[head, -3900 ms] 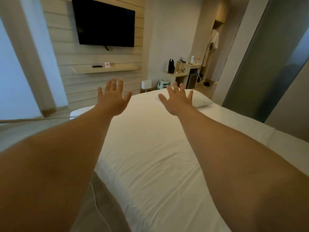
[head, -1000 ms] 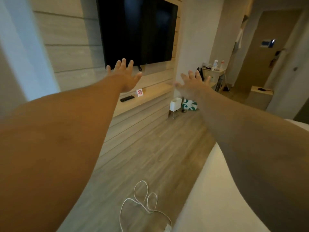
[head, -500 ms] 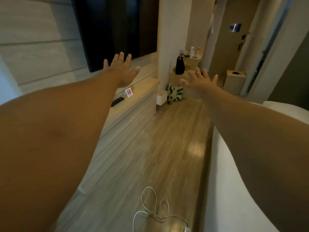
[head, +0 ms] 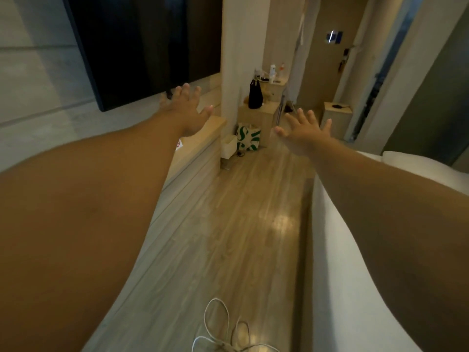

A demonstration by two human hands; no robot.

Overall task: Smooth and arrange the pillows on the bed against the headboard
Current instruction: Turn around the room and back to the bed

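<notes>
The bed (head: 327, 250) edges your right side, one pillow (head: 418, 163) at its far end. Above the floor (head: 236, 212), your left hand (head: 186, 107) and right hand (head: 304, 130) reach forward, fingers spread, empty. A white cable (head: 218, 334) coils below.

Both arms outstretched, left hand (head: 186, 107) and right hand (head: 303, 132) spread, empty.
</notes>
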